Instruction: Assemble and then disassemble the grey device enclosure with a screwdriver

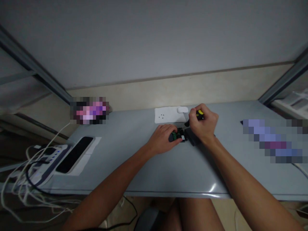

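Observation:
My left hand [163, 138] is closed around a small dark electronic device [181, 132] with a green circuit board showing, keeping it on the grey desk. A fist of my right hand [204, 123] grips a black and yellow screwdriver [199, 114], its shaft slanting down toward the device. The tip is too small to make out. Beneath the right hand a dark flat piece [193, 138] lies against the device's right side; whether it is joined on cannot be seen. Just behind the hands is a white sheet of paper [168, 119] bearing several tiny dark screws [161, 115] and a white rounded case [183, 110].
A phone [75, 154] and a power strip [51, 163] with tangled cables [24, 179] occupy the desk's left end. Blurred-out items sit at back left [90, 110] and on the right [271, 139]. A wall [163, 88] stands behind the desk, with metal posts at both sides.

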{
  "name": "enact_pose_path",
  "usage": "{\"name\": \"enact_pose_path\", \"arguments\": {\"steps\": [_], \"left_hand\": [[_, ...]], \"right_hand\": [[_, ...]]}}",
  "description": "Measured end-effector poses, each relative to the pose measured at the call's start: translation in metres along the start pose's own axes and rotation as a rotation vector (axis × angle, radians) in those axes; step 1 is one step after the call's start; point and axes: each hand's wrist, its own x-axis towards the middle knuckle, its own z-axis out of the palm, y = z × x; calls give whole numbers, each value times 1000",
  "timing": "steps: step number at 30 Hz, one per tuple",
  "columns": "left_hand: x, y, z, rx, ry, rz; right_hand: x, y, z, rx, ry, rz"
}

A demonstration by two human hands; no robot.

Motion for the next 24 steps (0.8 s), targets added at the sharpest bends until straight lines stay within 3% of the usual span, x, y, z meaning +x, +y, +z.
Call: {"name": "enact_pose_path", "arguments": {"steps": [24], "left_hand": [[0, 0, 1, -26, 10, -43]], "right_hand": [[3, 2, -2, -16, 14, -30]]}}
